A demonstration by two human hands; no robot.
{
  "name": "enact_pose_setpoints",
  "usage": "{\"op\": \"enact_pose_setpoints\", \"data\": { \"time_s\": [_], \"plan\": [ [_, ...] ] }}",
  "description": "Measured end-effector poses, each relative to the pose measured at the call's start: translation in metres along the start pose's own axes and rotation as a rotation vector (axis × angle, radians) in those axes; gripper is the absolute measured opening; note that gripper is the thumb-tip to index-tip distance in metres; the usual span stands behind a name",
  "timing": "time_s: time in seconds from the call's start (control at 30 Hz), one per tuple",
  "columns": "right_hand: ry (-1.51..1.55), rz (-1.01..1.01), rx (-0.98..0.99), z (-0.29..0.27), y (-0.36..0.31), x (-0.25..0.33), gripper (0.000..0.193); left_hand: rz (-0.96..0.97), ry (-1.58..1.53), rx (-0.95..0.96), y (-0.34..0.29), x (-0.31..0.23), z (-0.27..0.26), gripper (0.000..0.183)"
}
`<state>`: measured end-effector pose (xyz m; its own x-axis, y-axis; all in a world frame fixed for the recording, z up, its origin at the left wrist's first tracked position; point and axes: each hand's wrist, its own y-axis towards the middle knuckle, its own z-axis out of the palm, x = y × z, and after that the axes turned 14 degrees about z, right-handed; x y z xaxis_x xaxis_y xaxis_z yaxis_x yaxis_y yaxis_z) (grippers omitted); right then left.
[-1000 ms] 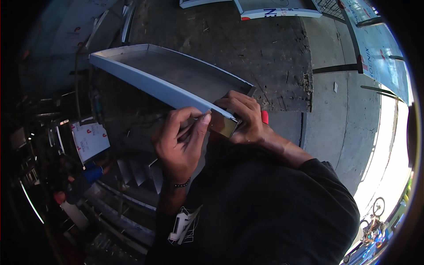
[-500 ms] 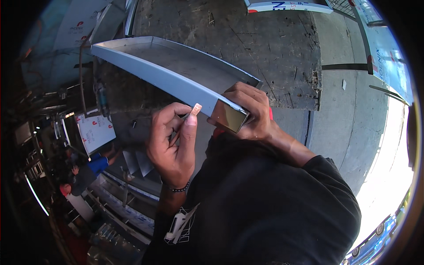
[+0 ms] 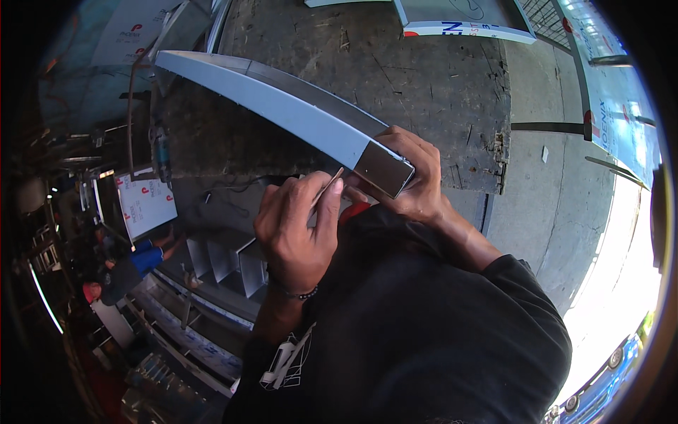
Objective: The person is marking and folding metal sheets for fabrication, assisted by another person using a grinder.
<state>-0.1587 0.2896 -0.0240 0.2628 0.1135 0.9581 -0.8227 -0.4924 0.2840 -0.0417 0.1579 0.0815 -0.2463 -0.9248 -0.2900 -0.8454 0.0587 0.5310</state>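
My right hand point(image 3: 418, 175) is wrapped round the near end of a long, shallow sheet-metal tray point(image 3: 282, 109), which is tilted with its long side facing up. Light blue film covers most of that side. At the near end a bare, shiny brownish metal patch point(image 3: 383, 169) shows, beside my right fingers. Just left of this patch, my left hand point(image 3: 295, 230) pinches a small, thin tan strip point(image 3: 329, 184) between thumb and fingers. The strip is seen nearly edge-on, and its material is hard to tell. Part of my right palm is hidden behind the metal.
Beyond the tray lies a dark, scratched workbench point(image 3: 445, 99). Another film-edged metal piece point(image 3: 470, 30) rests at its far side. A hand tool point(image 3: 163, 152) is by the left edge. Low at left, a person point(image 3: 127, 272) is near metal box frames point(image 3: 247, 265). A film-covered panel point(image 3: 611, 99) stands right.
The tray's near end and both hands have shifted slightly right, and the tray has tipped so less of its inside shows. The strip in my left hand has turned edge-on.
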Motion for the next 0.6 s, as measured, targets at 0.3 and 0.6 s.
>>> {"op": "enact_pose_setpoints", "data": {
  "time_s": [0.3, 0.6],
  "plan": [
    [0.028, -0.008, -0.008, -0.002, -0.001, -0.006, 0.037, -0.843, -1.127, -0.177, -0.012, -0.025, 0.014, 0.023],
    [-0.023, -0.06, 0.025, -0.003, -0.001, -0.004, 0.035, -0.97, -1.18, -0.277, -0.004, -0.053, 0.021, 0.021]
  ]
}}
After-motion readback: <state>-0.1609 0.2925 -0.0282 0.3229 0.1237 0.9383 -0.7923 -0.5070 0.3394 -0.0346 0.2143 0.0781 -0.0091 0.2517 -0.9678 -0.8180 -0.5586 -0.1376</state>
